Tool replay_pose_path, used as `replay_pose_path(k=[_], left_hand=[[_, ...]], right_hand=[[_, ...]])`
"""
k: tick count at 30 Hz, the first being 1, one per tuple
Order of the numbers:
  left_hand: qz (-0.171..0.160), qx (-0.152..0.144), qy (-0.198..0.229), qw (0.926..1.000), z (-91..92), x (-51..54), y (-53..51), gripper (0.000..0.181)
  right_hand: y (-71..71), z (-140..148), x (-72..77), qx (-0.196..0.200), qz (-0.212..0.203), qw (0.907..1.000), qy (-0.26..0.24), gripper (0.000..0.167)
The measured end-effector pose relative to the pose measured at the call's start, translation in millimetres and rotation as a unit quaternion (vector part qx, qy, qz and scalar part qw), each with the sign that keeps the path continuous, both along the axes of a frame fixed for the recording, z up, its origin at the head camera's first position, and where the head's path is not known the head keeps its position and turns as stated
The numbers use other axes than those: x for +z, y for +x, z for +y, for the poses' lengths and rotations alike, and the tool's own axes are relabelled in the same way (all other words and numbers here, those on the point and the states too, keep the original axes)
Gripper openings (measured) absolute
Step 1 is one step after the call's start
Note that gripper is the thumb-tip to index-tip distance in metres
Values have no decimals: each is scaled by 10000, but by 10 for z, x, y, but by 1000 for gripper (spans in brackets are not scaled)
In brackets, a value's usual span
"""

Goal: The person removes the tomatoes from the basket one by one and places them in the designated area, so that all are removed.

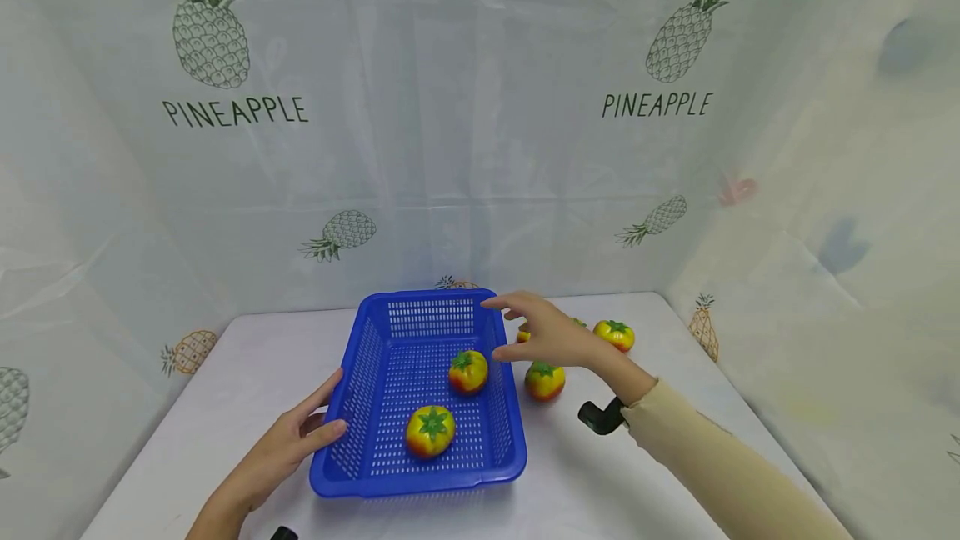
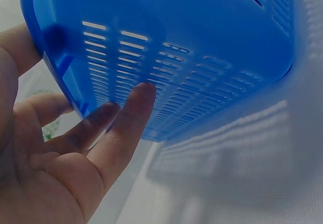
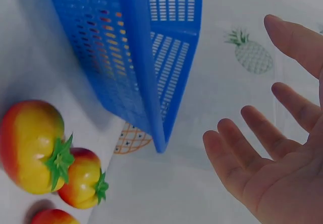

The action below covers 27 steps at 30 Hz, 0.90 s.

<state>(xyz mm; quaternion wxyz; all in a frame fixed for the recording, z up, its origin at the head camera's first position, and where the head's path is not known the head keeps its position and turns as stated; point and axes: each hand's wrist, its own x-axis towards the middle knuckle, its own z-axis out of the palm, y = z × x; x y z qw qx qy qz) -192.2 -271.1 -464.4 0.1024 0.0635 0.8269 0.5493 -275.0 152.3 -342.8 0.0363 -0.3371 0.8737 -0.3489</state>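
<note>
Lower left of head view: left hand (image 1: 281, 444) at the left rim of the blue basket (image 1: 420, 483), thumb over the rim, other fingers below it against the outer wall, a bit apart; pinching the rim, likely to steady the basket. Basket sits lower centre on the white table (image 1: 270, 348); can't tell if its base is fully flat.

Inside, right of centre: lower fruit (image 1: 431, 432) and upper fruit (image 1: 468, 372), both yellow-red with green tops, apart, on the slotted floor; the walls presumably keep them from rolling off.

Right of centre: right hand (image 1: 553, 333), empty, over the basket's right rim in head view; fingers spread and softly bent, thumb well apart, a shape wide enough for one fruit. Right wrist view shows a gap to the basket.

Loose fruits are right of the basket, probably within easy reach of that hand: half-hidden fruit (image 1: 523, 337) behind the fingers, near fruit (image 1: 544, 382) just below the hand, a sliver of another fruit (image 1: 579, 322) above it, far-right fruit (image 1: 614, 336). Black wrist piece (image 1: 597, 418) under the beige sleeve (image 1: 720, 457), lower right.
</note>
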Motion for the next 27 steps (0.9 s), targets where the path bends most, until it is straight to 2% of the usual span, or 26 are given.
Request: replay_pose_path(k=[4, 10, 15, 20, 27], left_hand=[[7, 5, -27, 10000, -5, 7, 5, 81], [-18, 97, -144, 9998, -7, -1, 17, 82], [-25, 107, -120, 9999, -6, -7, 21, 82], [-20, 87, -99, 9999, 5, 1, 15, 82], [-19, 86, -55, 9999, 21, 20, 16, 82]], right_hand=[[3, -132, 27, 180, 47, 9998, 35, 71], [-61, -365, -16, 292, 88, 9992, 252, 70], [-52, -553, -49, 358, -75, 9982, 467, 71], [-31, -706, -122, 477, -277, 9966, 616, 70], [-28, -885, -242, 846, -307, 9919, 897, 69]])
